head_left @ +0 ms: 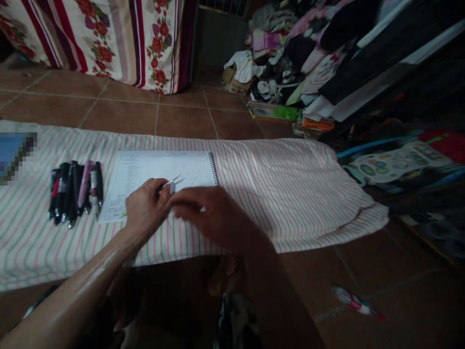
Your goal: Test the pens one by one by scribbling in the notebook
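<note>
My left hand point(145, 203) is closed around a slim pen point(173, 180), its thin pale tip pointing up and right over the open page. Only the tip and a bit of dark body show past the fingers. My right hand point(216, 211) comes in from the right, fingers curled, its fingertips against the left hand's thumb side. What it pinches, if anything, is hidden. Beneath both hands lies a spiral notebook point(163, 162) with printed sheets, its coil on the right edge. Left of it several pens point(74, 191), mostly black, one pink, lie side by side.
A striped cloth point(276, 194) covers the low table. A partly blurred blue object point(12, 150) lies at its far left. On the tiled floor at right is a red-and-clear object point(358, 303). Behind are a floral curtain point(101, 39) and piled clothes point(276, 43).
</note>
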`<state>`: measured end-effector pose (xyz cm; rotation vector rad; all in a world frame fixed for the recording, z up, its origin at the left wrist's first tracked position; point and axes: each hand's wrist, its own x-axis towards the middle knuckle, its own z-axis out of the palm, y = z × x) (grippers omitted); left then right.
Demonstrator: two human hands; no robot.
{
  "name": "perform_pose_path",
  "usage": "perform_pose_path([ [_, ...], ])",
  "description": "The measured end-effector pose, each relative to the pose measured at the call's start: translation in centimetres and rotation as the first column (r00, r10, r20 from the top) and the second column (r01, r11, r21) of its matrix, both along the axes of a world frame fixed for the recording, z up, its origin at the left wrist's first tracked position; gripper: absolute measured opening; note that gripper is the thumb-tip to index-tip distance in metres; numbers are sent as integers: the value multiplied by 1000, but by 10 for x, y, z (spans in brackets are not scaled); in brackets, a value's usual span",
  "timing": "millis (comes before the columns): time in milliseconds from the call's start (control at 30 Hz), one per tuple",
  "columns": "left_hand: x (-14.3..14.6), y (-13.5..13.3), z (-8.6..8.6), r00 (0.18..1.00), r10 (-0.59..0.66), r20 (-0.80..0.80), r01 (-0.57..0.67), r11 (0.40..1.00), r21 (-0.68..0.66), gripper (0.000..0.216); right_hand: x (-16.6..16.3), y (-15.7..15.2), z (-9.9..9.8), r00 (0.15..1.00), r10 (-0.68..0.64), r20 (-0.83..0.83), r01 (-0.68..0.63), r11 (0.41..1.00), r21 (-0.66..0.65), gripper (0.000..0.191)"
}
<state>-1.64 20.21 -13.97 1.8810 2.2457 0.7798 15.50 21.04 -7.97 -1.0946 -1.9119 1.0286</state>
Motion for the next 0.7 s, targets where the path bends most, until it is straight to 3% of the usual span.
perform_pose_path([
  [67, 0, 0, 0, 1000, -2, 0, 2, 1000, 0, 32, 11, 17, -9, 965, -69, 253, 45, 994, 98, 10],
  [133, 0, 1, -1, 1000, -4, 5, 4, 1000, 0, 31, 24, 31, -25, 873, -147, 465, 74, 982, 171, 17],
  [233, -1, 2, -2, 1000, -5, 14, 5, 1000, 3, 31, 34, 40, -47, 830, -71, 553, -14, 989, 148, 24],
  [333, 0, 2, -2, 1000, -3, 21, 3, 1000, -1, 30, 33, 41, -58, 832, -74, 549, -16, 987, 158, 18],
  [433, 1, 2, -1, 1000, -5, 19, 5, 1000, -5, 30, 28, 44, -60, 874, -111, 472, 25, 982, 186, 9],
  [500, 2, 2, -1, 1000, -11, 16, 11, 1000, 0, 29, 23, 46, -61, 931, -140, 336, 85, 981, 174, 6],
  [600, 3, 1, -1, 999, -34, 17, 34, 999, 16, 29, 10, 48, -62, 980, -197, -5, 196, 980, -42, 12],
  [700, 3, 0, -1, 999, -51, 15, 51, 999, 17, 29, -6, 46, -63, 940, -199, -276, 118, 952, -282, 30],
])
